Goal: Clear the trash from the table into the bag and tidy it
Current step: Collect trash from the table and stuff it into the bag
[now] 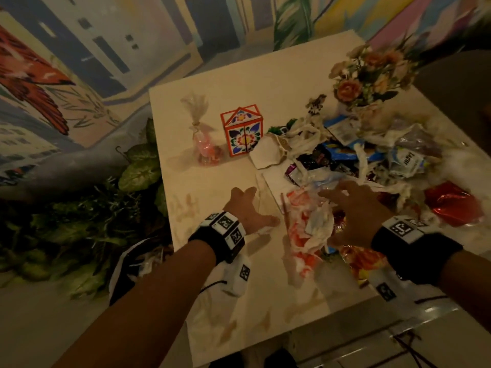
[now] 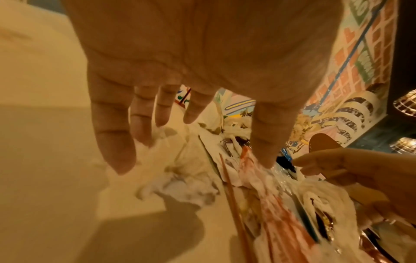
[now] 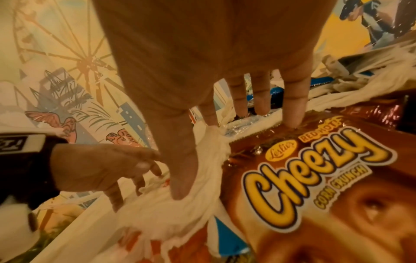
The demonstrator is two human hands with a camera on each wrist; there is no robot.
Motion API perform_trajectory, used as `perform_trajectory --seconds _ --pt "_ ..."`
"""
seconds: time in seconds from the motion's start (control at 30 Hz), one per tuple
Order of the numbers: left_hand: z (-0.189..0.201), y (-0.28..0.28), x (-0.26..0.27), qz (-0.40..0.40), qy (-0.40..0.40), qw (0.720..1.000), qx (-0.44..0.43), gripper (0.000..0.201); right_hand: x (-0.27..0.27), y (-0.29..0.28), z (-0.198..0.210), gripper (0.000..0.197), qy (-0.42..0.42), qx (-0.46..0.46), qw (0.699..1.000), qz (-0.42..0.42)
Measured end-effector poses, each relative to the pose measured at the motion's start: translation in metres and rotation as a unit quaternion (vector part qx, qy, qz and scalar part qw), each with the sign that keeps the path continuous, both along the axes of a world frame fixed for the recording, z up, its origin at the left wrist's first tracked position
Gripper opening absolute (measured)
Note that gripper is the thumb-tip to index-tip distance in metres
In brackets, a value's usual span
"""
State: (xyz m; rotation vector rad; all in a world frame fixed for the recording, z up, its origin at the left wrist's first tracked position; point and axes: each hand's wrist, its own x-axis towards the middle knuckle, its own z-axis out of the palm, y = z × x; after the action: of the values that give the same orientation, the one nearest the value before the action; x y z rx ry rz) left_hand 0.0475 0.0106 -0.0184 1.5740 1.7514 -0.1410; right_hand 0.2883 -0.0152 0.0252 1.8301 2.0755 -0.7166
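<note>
Both hands out flat for me: left hand (image 1: 245,211) spread, palm down, fingertips on a crumpled white tissue (image 2: 178,156) at the pile's edge, right hand (image 1: 348,213) splayed over the wrappers, thumb on white tissue, holding nothing. Under my right palm lies the Cheezy chip bag (image 3: 315,178), a wooden stick (image 1: 284,211) between the hands. Beyond, the trash heap (image 1: 345,155) covers the table (image 1: 212,75) beside the floral box (image 1: 241,132) and flower vase (image 1: 369,83).

Café-like room: painted murals (image 1: 79,62), flowers (image 1: 369,75) on table (image 1: 212,75).
</note>
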Motion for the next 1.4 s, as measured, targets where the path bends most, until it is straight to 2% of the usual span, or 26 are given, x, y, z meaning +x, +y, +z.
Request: perform_trajectory --seconds 0.1,0.27,0.4,0.5,0.63,0.73,0.83,1.0,1.1,1.17,1.33,1.4 --pt "0.0 0.0 0.02 0.029 0.011 0.999 -0.007 0.108 0.0 0.002 -0.007 0.117 -0.017 -0.024 1.0 0.01" --pt "-0.001 -0.011 0.049 0.041 0.057 0.997 0.013 0.12 0.006 0.017 -0.018 0.118 -0.011 0.007 1.0 0.0" --pt "0.0 -0.02 0.072 0.042 0.093 0.994 0.03 0.117 0.013 0.029 -0.025 0.116 -0.009 -0.008 1.0 -0.007" --pt "-0.005 -0.023 0.081 0.034 0.105 0.993 0.047 0.102 0.014 0.035 -0.032 0.108 0.003 -0.001 1.0 -0.011" --pt "-0.003 -0.022 0.088 0.011 0.107 0.994 0.037 0.067 0.013 0.045 -0.036 0.094 0.005 -0.014 1.0 -0.021" --pt "-0.007 -0.022 0.089 0.012 0.09 0.995 0.042 0.045 0.013 0.048 -0.038 0.08 0.01 -0.023 0.999 -0.019" --pt "-0.018 -0.022 0.083 0.023 0.061 0.997 0.047 0.033 0.014 0.048 -0.04 0.069 0.005 -0.026 1.0 -0.01" --pt "-0.012 -0.014 0.058 0.08 0.018 0.996 0.043 0.034 0.018 0.051 -0.039 0.049 0.016 -0.015 1.0 0.003" --pt "-0.003 -0.008 0.041 0.109 -0.029 0.993 0.045 0.019 0.019 0.052 -0.038 0.026 0.024 -0.009 1.0 -0.005" --pt "0.004 -0.005 0.032 0.119 -0.056 0.99 0.048 0.023 0.016 0.052 -0.038 0.016 0.031 0.002 1.0 -0.003" --pt "0.018 0.004 0.015 0.14 -0.088 0.984 0.069 0.025 0.008 0.057 -0.032 0.005 0.052 0.042 0.997 0.049" --pt "0.023 0.008 0.01 0.162 -0.103 0.978 0.084 0.021 0.002 0.055 -0.028 0.009 0.05 0.055 0.993 0.092"
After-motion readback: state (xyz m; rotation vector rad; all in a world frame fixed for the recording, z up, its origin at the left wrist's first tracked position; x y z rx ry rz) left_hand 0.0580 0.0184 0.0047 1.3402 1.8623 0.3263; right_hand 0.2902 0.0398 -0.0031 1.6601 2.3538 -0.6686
